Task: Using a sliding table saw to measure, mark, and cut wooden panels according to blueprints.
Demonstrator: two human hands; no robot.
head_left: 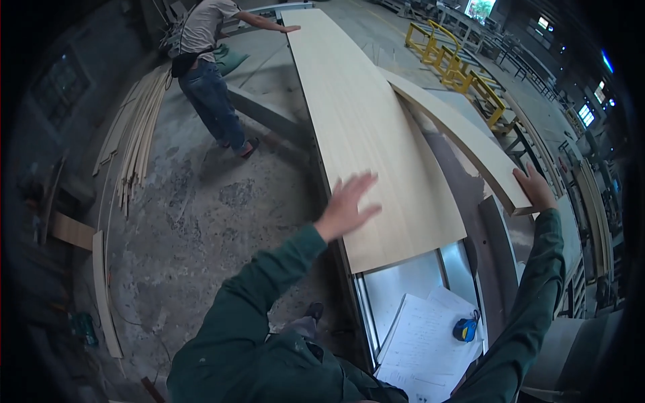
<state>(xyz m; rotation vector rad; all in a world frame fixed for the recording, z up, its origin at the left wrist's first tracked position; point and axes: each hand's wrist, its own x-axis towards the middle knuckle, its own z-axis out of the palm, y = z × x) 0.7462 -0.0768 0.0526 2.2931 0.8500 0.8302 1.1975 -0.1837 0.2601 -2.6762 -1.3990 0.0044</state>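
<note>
My left hand is open, fingers spread, over the near left part of a long pale wood panel. It is slightly blurred, and I cannot tell whether it touches the panel. My right hand grips the near end of a narrower, thick wood board at its right edge, some fingers hidden. The board slants away to the left, its far end close to the panel's right edge. The panel rests along a metal machine table, whose near end shows bare metal.
Written papers and a blue-and-yellow tape measure lie at the table's near end. A co-worker stands far left, one hand on the panel's far end. Wood strips lie on the left floor; yellow frames stand far right.
</note>
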